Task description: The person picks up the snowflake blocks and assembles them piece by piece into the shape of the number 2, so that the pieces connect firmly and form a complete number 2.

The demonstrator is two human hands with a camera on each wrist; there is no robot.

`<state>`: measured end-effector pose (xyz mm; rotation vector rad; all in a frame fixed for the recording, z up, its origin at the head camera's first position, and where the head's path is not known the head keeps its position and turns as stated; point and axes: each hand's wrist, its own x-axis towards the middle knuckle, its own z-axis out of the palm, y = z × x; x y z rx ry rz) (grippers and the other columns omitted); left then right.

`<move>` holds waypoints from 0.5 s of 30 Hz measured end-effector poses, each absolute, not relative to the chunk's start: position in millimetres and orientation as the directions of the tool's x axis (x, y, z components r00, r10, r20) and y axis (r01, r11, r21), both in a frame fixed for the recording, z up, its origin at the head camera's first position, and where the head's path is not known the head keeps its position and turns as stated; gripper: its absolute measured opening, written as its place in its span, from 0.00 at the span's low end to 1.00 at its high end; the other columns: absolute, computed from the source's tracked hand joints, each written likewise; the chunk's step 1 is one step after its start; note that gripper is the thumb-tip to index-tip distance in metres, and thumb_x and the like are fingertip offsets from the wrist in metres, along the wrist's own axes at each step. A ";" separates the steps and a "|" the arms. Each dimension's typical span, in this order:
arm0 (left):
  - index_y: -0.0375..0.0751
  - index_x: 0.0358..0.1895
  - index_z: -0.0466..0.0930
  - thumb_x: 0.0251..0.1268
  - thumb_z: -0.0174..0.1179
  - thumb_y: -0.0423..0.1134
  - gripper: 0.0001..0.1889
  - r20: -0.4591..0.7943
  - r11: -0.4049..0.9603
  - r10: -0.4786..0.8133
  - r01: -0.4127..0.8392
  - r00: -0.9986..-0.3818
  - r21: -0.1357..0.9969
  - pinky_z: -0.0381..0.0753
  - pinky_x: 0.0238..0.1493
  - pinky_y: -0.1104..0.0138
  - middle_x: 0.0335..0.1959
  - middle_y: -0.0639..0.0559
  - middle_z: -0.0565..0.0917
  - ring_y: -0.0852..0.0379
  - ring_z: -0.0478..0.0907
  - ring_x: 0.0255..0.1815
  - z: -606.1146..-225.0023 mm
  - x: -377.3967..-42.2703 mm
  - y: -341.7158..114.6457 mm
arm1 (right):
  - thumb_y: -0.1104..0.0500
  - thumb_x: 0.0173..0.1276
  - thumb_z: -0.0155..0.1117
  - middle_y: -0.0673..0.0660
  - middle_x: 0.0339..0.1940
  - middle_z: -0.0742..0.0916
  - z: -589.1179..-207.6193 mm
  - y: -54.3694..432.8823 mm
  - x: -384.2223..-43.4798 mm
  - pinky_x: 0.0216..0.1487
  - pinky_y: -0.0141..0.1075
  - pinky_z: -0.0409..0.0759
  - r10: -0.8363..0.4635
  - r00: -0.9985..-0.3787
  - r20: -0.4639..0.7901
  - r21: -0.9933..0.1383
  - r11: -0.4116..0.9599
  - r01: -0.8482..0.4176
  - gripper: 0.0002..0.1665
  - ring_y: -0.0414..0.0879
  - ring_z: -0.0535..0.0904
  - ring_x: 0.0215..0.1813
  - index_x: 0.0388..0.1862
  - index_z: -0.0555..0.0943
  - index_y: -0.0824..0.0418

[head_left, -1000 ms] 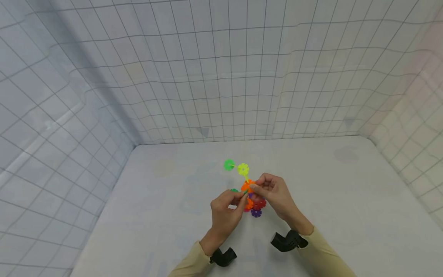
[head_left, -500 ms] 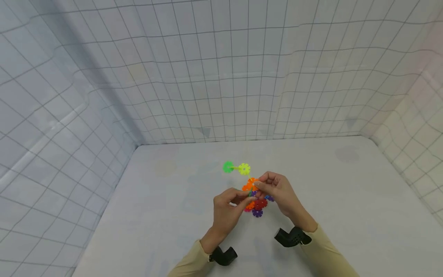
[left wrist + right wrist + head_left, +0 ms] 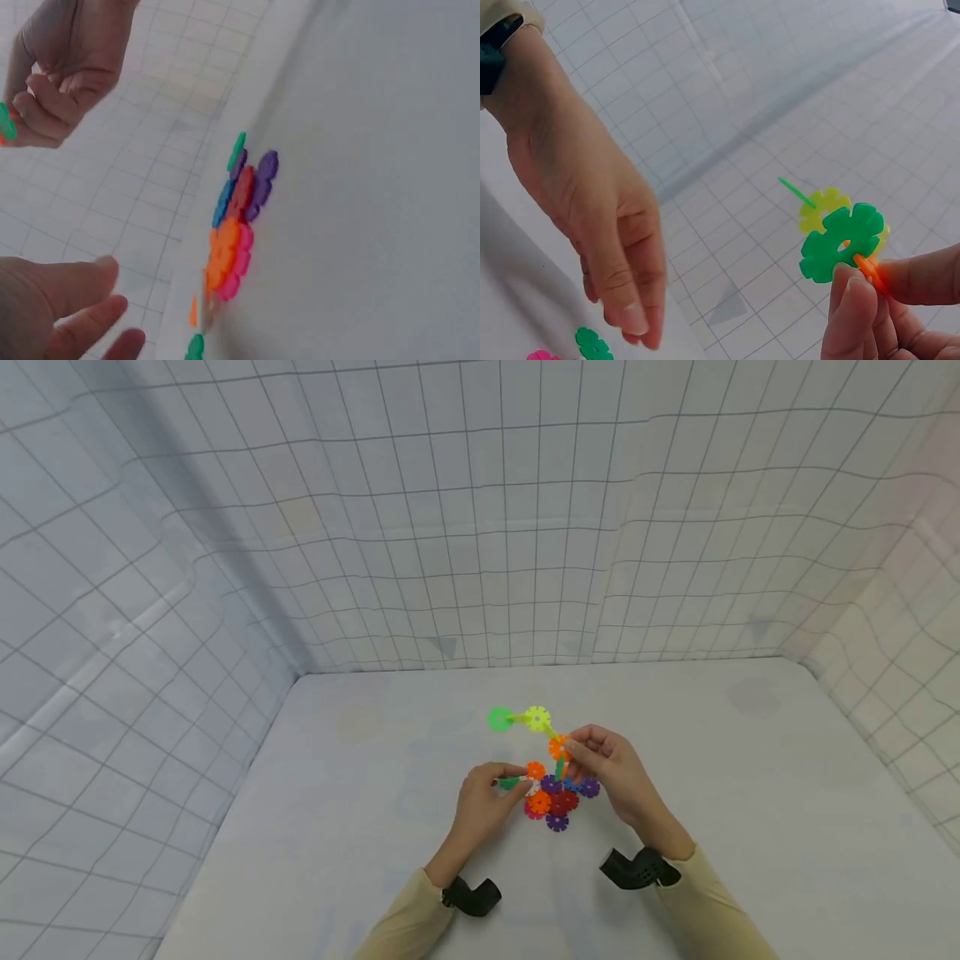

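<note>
My right hand (image 3: 618,772) pinches an orange snowflake disc (image 3: 556,745) between thumb and fingers, above the table. That disc belongs to a chain of interlocking plastic discs: a yellow disc (image 3: 534,724) and a bright green disc (image 3: 495,723) extend to the left. A darker green disc (image 3: 826,255) is slotted onto the orange one, large in the right wrist view. My left hand (image 3: 482,808) hovers by the left side of a loose disc pile; in the left wrist view its thumb and fingers (image 3: 71,289) are apart with nothing between them.
The pile on the white table (image 3: 360,827) has a red disc (image 3: 562,806), purple discs (image 3: 590,789), an orange disc (image 3: 539,805), and blue, pink and white ones. A green disc (image 3: 507,784) lies at its left. White gridded sheeting (image 3: 480,527) encloses the back and sides.
My left hand has let go of the darker green disc, now attached to the orange one, and moved left and down. The right hand has moved slightly right and up with the chain.
</note>
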<state>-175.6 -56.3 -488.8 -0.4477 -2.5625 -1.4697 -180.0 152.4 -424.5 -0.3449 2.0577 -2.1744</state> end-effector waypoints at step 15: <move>0.38 0.60 0.74 0.63 0.63 0.41 0.23 0.212 0.656 0.276 0.345 -0.938 0.671 0.66 0.48 0.57 0.50 0.44 0.67 0.47 0.61 0.50 -516.2 -188.5 -73.7 | 0.57 0.73 0.56 0.55 0.29 0.79 -418.6 155.9 -180.0 0.33 0.32 0.75 -0.269 -0.963 0.011 -0.997 -0.072 0.009 0.16 0.45 0.71 0.27 0.44 0.73 0.73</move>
